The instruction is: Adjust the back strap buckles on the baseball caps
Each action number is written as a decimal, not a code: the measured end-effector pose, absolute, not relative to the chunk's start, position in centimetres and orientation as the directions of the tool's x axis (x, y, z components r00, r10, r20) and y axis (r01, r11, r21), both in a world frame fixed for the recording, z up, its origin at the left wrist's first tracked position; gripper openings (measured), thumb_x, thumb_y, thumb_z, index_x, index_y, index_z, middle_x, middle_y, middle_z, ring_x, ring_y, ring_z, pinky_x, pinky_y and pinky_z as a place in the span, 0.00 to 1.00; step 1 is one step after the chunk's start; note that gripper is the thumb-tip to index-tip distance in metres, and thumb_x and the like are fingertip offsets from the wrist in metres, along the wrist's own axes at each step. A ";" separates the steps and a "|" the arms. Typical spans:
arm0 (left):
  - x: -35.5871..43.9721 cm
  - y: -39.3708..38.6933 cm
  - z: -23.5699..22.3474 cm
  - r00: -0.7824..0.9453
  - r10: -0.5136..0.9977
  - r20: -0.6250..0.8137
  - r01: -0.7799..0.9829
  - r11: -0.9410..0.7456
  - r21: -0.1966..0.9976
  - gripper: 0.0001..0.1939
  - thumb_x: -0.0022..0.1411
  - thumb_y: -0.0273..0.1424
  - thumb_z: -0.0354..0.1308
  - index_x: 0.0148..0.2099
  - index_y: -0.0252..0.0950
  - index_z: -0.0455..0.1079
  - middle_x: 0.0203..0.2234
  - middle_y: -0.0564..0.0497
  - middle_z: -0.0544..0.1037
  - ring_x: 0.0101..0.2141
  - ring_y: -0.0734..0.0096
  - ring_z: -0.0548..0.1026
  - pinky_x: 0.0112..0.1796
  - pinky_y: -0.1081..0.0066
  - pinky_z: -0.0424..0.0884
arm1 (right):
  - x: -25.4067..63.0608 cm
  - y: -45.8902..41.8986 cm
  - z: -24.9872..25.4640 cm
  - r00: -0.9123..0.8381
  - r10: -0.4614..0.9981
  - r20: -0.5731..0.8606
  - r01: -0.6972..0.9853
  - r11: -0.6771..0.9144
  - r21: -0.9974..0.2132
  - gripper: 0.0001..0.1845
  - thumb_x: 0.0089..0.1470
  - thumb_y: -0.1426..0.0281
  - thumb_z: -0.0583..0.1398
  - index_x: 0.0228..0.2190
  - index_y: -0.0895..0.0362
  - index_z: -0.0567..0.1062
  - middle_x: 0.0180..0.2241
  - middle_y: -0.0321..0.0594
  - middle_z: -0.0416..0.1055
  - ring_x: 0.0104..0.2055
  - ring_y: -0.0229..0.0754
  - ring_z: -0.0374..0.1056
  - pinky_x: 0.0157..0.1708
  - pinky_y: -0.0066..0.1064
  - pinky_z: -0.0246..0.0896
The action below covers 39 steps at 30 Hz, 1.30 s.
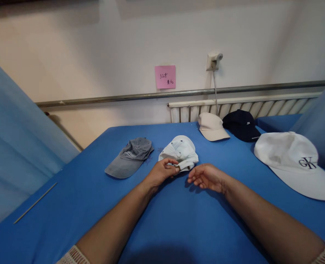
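Note:
A white baseball cap (179,149) lies in the middle of the blue-covered table, its back strap toward me. My left hand (166,169) pinches the strap near a small metal buckle between thumb and fingers. Just right of the strap is my right hand (206,176), its fingers loosely bent and apart, with nothing seen in it. To the left rests a grey baseball cap (130,157), its brim pointing toward the near left.
Along the right are a cream cap (211,125), a navy cap (239,124) and a white cap with black letters (291,154). A thin stick (35,203) lies near the left edge. Behind the table stand a radiator (250,107) and a wall rail (123,98). Blue curtains (19,139) hang at both sides.

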State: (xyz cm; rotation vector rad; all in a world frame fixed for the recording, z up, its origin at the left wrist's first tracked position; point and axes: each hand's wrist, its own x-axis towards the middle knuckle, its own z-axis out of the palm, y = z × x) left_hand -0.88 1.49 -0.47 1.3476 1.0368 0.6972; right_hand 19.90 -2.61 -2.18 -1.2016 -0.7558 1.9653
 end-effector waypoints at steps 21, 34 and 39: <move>0.5 0.2 -0.3 0.357 0.927 -0.115 -0.028 0.133 0.991 0.19 0.44 0.37 0.72 0.35 0.32 0.73 0.27 0.51 0.76 0.27 0.76 0.71 0.31 0.74 0.65 | 15.9 -3.8 -3.0 0.111 0.980 -0.165 -0.534 -0.081 -0.842 0.21 0.33 0.60 0.73 0.26 0.59 0.73 0.23 0.33 0.70 0.24 0.33 0.66 0.25 0.25 0.58; 0.9 0.0 -1.1 0.422 0.906 -0.033 0.085 -0.004 0.996 0.15 0.46 0.37 0.70 0.30 0.32 0.73 0.26 0.51 0.75 0.28 0.74 0.70 0.33 0.72 0.66 | 16.4 -3.7 -3.7 -0.084 0.947 -0.311 -0.575 -0.301 -0.761 0.16 0.46 0.61 0.69 0.31 0.60 0.74 0.26 0.38 0.73 0.28 0.37 0.70 0.30 0.30 0.67; 0.8 0.2 -1.3 0.424 0.903 -0.070 0.066 0.046 0.997 0.15 0.47 0.35 0.70 0.33 0.32 0.72 0.28 0.52 0.75 0.30 0.75 0.71 0.35 0.72 0.66 | 16.4 -3.8 -3.7 -0.058 0.947 -0.317 -0.564 -0.293 -0.772 0.13 0.48 0.64 0.68 0.31 0.60 0.75 0.25 0.38 0.72 0.27 0.37 0.70 0.29 0.29 0.66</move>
